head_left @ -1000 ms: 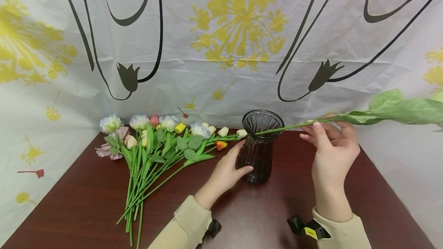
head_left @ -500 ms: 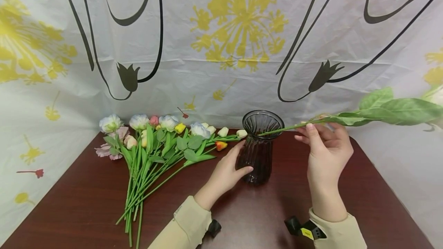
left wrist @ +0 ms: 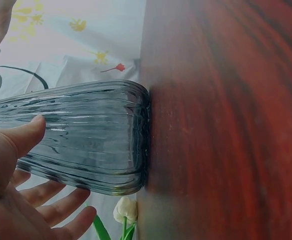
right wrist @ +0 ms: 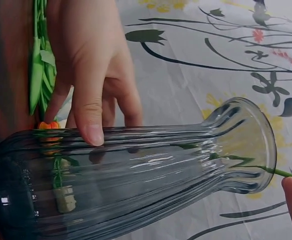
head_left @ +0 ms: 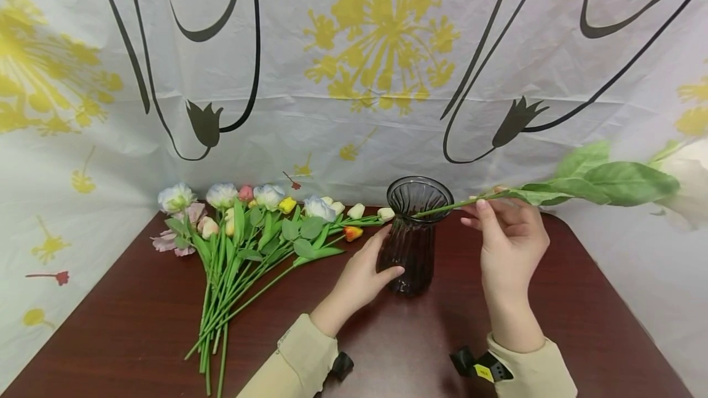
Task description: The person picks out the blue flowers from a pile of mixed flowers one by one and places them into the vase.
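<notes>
A dark, ribbed glass vase (head_left: pixel 412 253) with a flared rim stands upright on the table. My left hand (head_left: pixel 359 281) holds its left side, the thumb (left wrist: pixel 30 132) across the front and the other fingers round the side in the left wrist view. My right hand (head_left: pixel 511 247) pinches the green stem (head_left: pixel 456 204) of a long flower right of the vase. That flower lies nearly level, its lower end inside the vase mouth, as the right wrist view also shows through the glass (right wrist: pixel 241 145). Broad leaves (head_left: pixel 630 183) and a blurred whitish bloom (head_left: pixel 688 183) extend to the right edge.
Left of the vase, a pile of flowers (head_left: pixel 260 244) lies on the dark red-brown table (head_left: pixel 127 318), stems toward me. A white tulip head (head_left: pixel 386 214) lies close beside the vase. A printed white cloth (head_left: pixel 332 134) hangs behind the table.
My right hand has moved left toward the vase, bringing the flower along and more of its bloom into view. The left hand and vase have stayed in place.
</notes>
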The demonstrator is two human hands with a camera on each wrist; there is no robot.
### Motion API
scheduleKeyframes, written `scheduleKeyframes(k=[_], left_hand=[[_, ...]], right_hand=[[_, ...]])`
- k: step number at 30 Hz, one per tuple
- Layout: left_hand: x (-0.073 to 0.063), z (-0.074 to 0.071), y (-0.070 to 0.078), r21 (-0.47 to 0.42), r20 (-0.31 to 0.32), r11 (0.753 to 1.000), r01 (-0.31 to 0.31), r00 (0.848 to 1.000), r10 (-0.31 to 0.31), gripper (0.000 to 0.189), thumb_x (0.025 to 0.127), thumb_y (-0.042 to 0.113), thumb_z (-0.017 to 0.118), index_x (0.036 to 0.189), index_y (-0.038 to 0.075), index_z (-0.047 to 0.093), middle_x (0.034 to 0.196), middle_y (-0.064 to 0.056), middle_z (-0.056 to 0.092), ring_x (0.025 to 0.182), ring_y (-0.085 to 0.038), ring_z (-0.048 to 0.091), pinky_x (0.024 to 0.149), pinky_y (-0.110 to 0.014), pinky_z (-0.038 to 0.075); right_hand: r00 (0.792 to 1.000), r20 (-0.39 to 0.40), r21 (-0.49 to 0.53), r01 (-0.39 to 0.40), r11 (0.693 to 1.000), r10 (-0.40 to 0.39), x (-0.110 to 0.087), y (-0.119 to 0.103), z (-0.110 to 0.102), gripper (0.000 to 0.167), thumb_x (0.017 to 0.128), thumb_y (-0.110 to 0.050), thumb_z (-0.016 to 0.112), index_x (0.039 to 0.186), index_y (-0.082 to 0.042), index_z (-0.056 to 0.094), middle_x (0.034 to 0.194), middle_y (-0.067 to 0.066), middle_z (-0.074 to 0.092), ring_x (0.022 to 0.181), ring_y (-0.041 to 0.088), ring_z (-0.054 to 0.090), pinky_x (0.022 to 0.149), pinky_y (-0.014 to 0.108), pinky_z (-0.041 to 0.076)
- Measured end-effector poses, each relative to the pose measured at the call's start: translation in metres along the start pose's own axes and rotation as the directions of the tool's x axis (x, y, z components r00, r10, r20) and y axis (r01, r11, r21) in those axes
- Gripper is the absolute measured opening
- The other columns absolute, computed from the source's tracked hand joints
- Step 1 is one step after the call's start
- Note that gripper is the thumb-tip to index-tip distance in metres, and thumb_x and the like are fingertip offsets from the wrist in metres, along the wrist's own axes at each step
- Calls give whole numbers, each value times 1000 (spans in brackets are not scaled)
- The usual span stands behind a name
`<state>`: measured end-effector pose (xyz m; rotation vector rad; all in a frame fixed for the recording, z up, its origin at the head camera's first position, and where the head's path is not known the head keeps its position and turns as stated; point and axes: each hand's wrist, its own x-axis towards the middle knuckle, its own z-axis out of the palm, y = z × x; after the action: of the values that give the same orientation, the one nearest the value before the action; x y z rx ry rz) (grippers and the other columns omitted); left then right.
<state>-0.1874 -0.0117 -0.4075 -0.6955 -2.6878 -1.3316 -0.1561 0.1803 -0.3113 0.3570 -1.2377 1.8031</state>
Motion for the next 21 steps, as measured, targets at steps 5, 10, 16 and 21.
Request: scheduleKeyframes(k=[5, 10, 16, 21], left_hand=[[0, 0, 0, 1, 0, 1000, 0, 1000, 0, 78, 88, 28, 71, 152, 20, 26, 144, -5, 43, 127, -24, 46, 98, -46, 40], [0, 0, 0, -1, 1, 1000, 3, 1000, -3, 78, 88, 28, 71, 152, 20, 26, 144, -5, 43, 127, -24, 46, 98, -46, 40], [0, 0, 0, 6, -6, 1000, 0, 1000, 0, 78, 89, 29, 71, 152, 19, 26, 144, -6, 44, 126, -24, 47, 98, -46, 41], [0, 0, 0, 1, -7, 1000, -5, 1000, 5, 77, 89, 28, 71, 152, 18, 27, 143, -6, 44, 126, -24, 47, 98, -46, 41]], right_hand=[[1000, 18, -11, 20, 1000, -19, -1, 3, 1, 17, 81, 18, 64, 96, 23, 56, 79, 24, 65, 70, 24, 70, 59, 30, 55], [1000, 15, 1, 15, 1000, -15, -2, 4, 2, 16, 81, 19, 63, 96, 23, 57, 78, 24, 66, 69, 24, 70, 59, 30, 55], [998, 49, -28, 28, 999, -26, -3, 8, 3, 18, 82, 16, 64, 93, 27, 55, 79, 22, 66, 70, 23, 69, 60, 29, 55], [997, 67, -51, 52, 997, -49, -4, 11, 3, 15, 82, 17, 64, 89, 26, 54, 81, 19, 67, 69, 21, 69, 60, 28, 55]])
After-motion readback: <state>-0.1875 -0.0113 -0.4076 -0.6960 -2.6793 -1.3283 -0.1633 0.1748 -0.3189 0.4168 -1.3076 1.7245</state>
